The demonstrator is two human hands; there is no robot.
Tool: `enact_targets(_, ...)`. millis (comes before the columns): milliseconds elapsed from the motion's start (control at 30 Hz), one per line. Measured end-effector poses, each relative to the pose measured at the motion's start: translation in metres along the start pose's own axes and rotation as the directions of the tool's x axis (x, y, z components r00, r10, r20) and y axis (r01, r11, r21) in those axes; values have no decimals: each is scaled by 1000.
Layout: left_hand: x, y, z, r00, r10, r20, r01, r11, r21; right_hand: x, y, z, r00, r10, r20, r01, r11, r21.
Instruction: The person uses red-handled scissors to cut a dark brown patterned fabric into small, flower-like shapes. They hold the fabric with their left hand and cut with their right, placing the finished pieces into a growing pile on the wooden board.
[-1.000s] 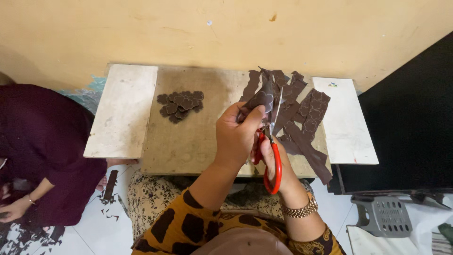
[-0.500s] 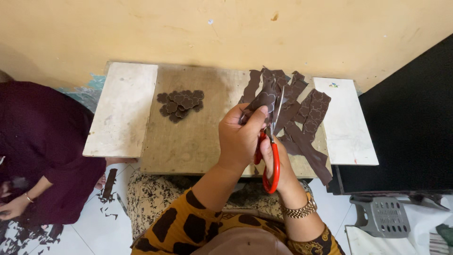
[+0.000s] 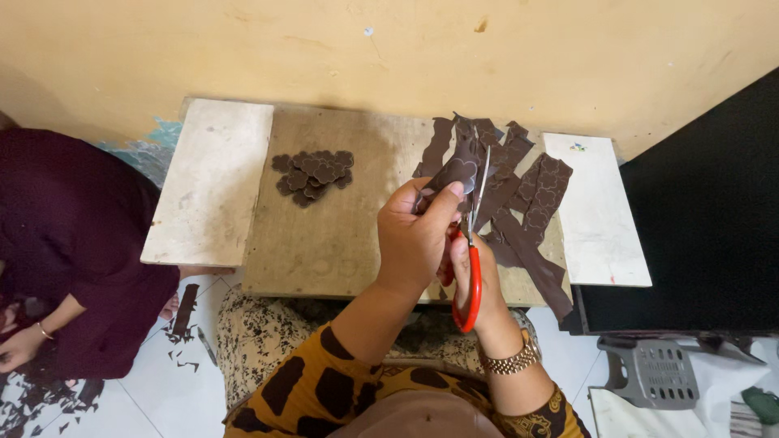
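The cutting step is in hand. The left hand (image 3: 418, 235) is closed, pinching a dark brown strip of thin, embossed sheet material (image 3: 454, 174) between thumb and fingers above the worn wooden tabletop (image 3: 341, 235). The right hand (image 3: 471, 272) is closed through the loops of the red-handled scissors (image 3: 472, 268), whose blades point up and away towards the yellow wall (image 3: 406, 49), their long axis running nearly straight away from the body, right beside the strip. The strip's long axis also runs roughly away from the person. By my judgement the next move calls for turning the strip so that the blades follow an embossed outline. A small heap of dark brown cut-out shapes (image 3: 312, 174) lies to the left; more uncut dark strips (image 3: 527, 211) lie to the right.
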State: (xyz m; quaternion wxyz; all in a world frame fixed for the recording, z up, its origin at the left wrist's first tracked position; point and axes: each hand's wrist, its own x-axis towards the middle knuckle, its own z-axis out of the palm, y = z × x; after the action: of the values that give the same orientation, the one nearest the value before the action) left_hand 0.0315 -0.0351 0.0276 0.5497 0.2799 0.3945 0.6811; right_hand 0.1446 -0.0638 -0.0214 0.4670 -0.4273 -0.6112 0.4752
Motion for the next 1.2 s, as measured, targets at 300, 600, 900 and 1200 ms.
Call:
enact_targets(300, 10, 5, -10, 997, 33, 75, -38, 997, 65, 1, 9, -14, 997, 24, 69, -28, 999, 46)
enact_targets(600, 18, 6, -16, 996, -13, 86, 3, 994, 112, 0, 12, -22, 988, 132, 84, -137, 988, 66)
enact_targets(900, 23, 8, -28, 992, -36, 122, 16, 987, 161, -1, 19, -28, 977, 179, 120, -182, 983, 12)
enact_targets(1200, 30, -2, -31, 980, -7, 199, 2, 1000, 25, -1, 16, -26, 976, 174, 129, -175, 985, -3)
